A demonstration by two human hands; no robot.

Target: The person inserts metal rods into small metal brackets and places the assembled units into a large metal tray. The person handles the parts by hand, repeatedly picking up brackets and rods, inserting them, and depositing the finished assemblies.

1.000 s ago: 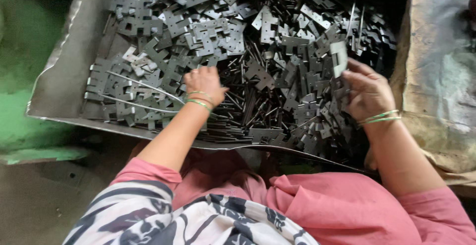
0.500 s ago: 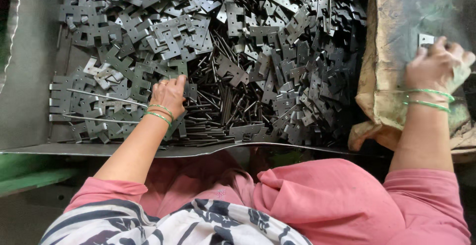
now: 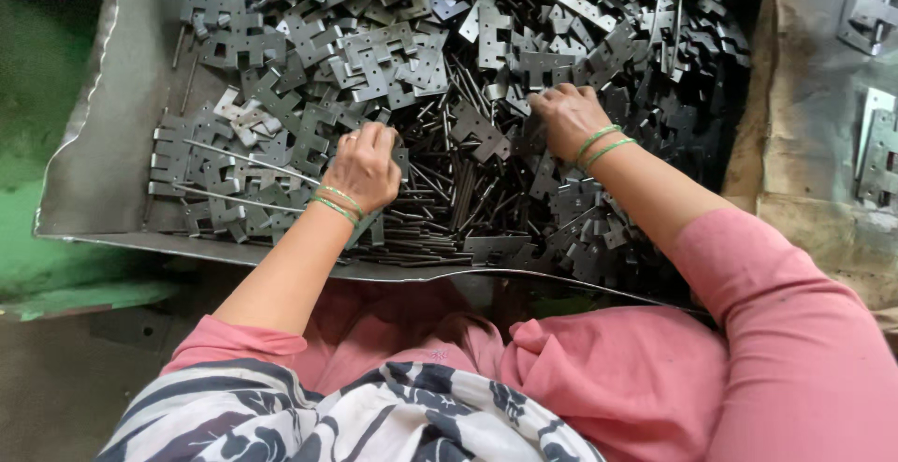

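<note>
A wide sheet-metal tray (image 3: 98, 177) holds a heap of grey cut-out hinge plates (image 3: 374, 50) and a bunch of thin dark metal pins (image 3: 449, 205). My left hand (image 3: 365, 167), with green bangles at the wrist, lies at the near left of the heap, its fingers curled around a hinge plate beside the pins. My right hand (image 3: 566, 116), also with green bangles, rests on the middle of the heap. Its fingers bend down among the plates, and what they grip is hidden.
A brown sack cloth (image 3: 804, 153) lies right of the tray with a few assembled hinges (image 3: 877, 149) on it. A green painted surface (image 3: 37, 144) runs along the left. My pink-clothed lap and a patterned scarf sit below the tray's near edge.
My right hand has come back from the sack cloth on the right to the middle of the heap. My left hand has stayed by the pins.
</note>
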